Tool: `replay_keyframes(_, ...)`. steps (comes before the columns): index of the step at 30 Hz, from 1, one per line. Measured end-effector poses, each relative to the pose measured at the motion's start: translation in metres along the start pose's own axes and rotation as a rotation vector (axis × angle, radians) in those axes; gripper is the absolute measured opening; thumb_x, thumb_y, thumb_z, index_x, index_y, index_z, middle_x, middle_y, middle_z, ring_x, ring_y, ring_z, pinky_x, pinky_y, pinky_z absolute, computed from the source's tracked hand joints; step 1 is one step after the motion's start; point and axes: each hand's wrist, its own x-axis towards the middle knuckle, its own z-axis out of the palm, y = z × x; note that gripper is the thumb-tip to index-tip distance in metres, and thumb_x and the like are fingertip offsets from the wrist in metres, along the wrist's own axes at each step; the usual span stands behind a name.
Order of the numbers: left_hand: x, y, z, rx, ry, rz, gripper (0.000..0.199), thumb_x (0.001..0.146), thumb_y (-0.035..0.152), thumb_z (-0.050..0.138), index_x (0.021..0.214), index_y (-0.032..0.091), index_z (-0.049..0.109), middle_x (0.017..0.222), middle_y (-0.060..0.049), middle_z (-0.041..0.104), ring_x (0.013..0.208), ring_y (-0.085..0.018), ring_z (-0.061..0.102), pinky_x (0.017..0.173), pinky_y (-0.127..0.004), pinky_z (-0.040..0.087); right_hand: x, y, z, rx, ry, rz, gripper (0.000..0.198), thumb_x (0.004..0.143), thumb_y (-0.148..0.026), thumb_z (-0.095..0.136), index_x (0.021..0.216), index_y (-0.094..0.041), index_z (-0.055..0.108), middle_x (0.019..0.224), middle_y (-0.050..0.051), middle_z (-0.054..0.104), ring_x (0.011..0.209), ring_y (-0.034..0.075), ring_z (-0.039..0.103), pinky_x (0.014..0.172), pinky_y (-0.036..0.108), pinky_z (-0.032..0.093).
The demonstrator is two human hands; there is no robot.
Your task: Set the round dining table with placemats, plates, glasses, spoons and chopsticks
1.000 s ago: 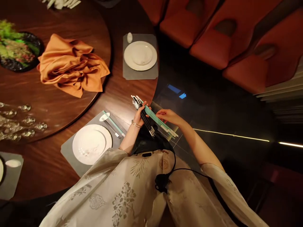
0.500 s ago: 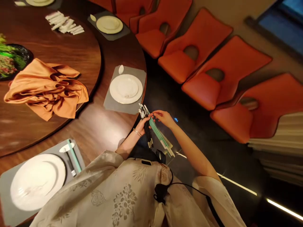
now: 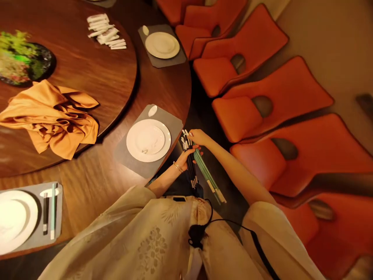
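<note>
A bundle of black chopsticks point(image 3: 190, 167) and green chopsticks point(image 3: 206, 171) is gripped in my left hand point(image 3: 184, 157), with a bracelet on the wrist. The black ones have silvery ends; the green ones fan out to the right with pale lower ends. My right hand point(image 3: 200, 137) is closed at the upper tips of the bundle, its fingertips pinched on chopstick ends. Both hands are beside the table edge. Nearest them is a white plate setting point(image 3: 136, 153) on a grey placemat point(image 3: 145, 170), with a small white rest point(image 3: 153, 111) above it.
At lower left, a black chopstick pair point(image 3: 45, 214) and a green pair point(image 3: 53, 214) lie beside a plate point(image 3: 32, 212). The round turntable point(image 3: 116, 83) bears an orange cloth point(image 3: 58, 116), white packets point(image 3: 106, 31) and a plant bowl point(image 3: 48, 60). Orange chairs point(image 3: 247, 116) line the right.
My view has shifted, and the nearest place setting now sits lower. My right hand has moved from beside the green chopsticks up to the bundle's top ends. My left hand keeps its grip.
</note>
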Motion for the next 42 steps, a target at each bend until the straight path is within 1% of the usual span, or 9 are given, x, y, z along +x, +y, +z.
replay_keyframes(3,0.034,0.021,0.018,-0.184,0.027,0.113,0.029,0.077,0.018,0.062,0.106,0.017,0.067,0.119,-0.014,0.065,0.102,-0.025,0.067,0.039,-0.013,0.031,0.052,0.003,-0.021,0.014,-0.036,-0.104,0.027,0.086,-0.025,0.049,0.067,-0.012,0.063,0.066,0.007,0.065,0.065,0.014,0.058,0.059,0.022,0.037)
replay_keyframes(7,0.065,0.052,0.035,-0.379,0.086,0.341,0.033,0.082,0.018,0.055,0.113,0.019,0.066,0.118,-0.012,0.066,0.098,-0.022,0.068,0.038,-0.013,0.030,0.108,-0.014,-0.049,0.239,-0.281,-0.113,0.032,0.089,-0.030,0.044,0.063,-0.015,0.053,0.045,-0.002,0.045,0.044,0.010,0.042,0.046,0.022,0.031)
replay_keyframes(14,0.068,0.105,0.028,-0.573,0.264,0.719,0.035,0.082,0.017,0.056,0.115,0.019,0.066,0.092,-0.006,0.069,0.069,-0.012,0.065,0.037,-0.014,0.032,0.163,-0.096,-0.080,0.295,-0.551,-0.491,0.029,0.088,-0.033,0.050,0.064,-0.017,0.046,0.050,-0.004,0.042,0.044,0.006,0.036,0.044,0.018,0.030)
replay_keyframes(22,0.057,0.156,0.002,-0.745,0.353,0.879,0.035,0.086,0.024,0.058,0.120,0.022,0.064,0.092,-0.007,0.069,0.067,-0.011,0.063,0.038,-0.013,0.032,0.202,-0.172,-0.037,-0.114,-0.422,-0.805,0.033,0.088,-0.027,0.046,0.058,-0.015,0.048,0.054,-0.001,0.044,0.058,0.010,0.042,0.056,0.022,0.029)
replay_keyframes(29,0.043,0.155,-0.045,-0.887,0.508,0.963,0.033,0.086,0.014,0.052,0.116,0.021,0.063,0.075,-0.001,0.062,0.065,-0.009,0.062,0.037,-0.012,0.032,0.227,-0.203,-0.006,0.088,-0.659,-0.723,0.036,0.094,-0.029,0.044,0.060,-0.019,0.039,0.051,-0.005,0.034,0.051,0.008,0.036,0.052,0.021,0.030)
replay_keyframes(32,0.024,0.148,-0.064,-0.944,0.549,1.045,0.028,0.085,0.013,0.053,0.109,0.022,0.064,0.074,0.001,0.058,0.067,-0.008,0.061,0.037,-0.011,0.031,0.253,-0.218,-0.031,0.294,-0.637,-0.715,0.040,0.091,-0.042,0.053,0.063,-0.020,0.036,0.054,-0.006,0.036,0.050,0.008,0.036,0.050,0.020,0.032)
replay_keyframes(35,0.004,0.135,-0.081,-1.007,0.570,1.190,0.023,0.086,0.013,0.052,0.103,0.021,0.065,0.074,0.001,0.058,0.067,-0.007,0.060,0.037,-0.008,0.031,0.288,-0.214,-0.084,0.421,-0.611,-0.738,0.047,0.091,-0.053,0.050,0.062,-0.021,0.034,0.057,-0.004,0.038,0.053,0.009,0.042,0.054,0.021,0.039)
replay_keyframes(39,-0.020,0.112,-0.100,-1.106,0.645,1.352,0.018,0.089,0.016,0.050,0.094,0.021,0.066,0.071,0.001,0.057,0.066,-0.005,0.058,0.039,-0.006,0.032,0.325,-0.164,-0.161,0.534,-0.515,-0.777,0.053,0.096,-0.052,0.035,0.053,-0.021,0.028,0.064,0.002,0.046,0.071,0.013,0.057,0.075,0.030,0.048)
replay_keyframes(42,-0.031,0.097,-0.108,-1.142,0.668,1.408,0.017,0.089,0.017,0.050,0.090,0.021,0.067,0.069,0.001,0.057,0.064,-0.004,0.058,0.039,-0.006,0.032,0.337,-0.122,-0.175,0.317,-0.289,-0.790,0.050,0.098,-0.049,0.027,0.056,-0.023,0.039,0.066,0.005,0.052,0.073,0.017,0.059,0.077,0.035,0.048)
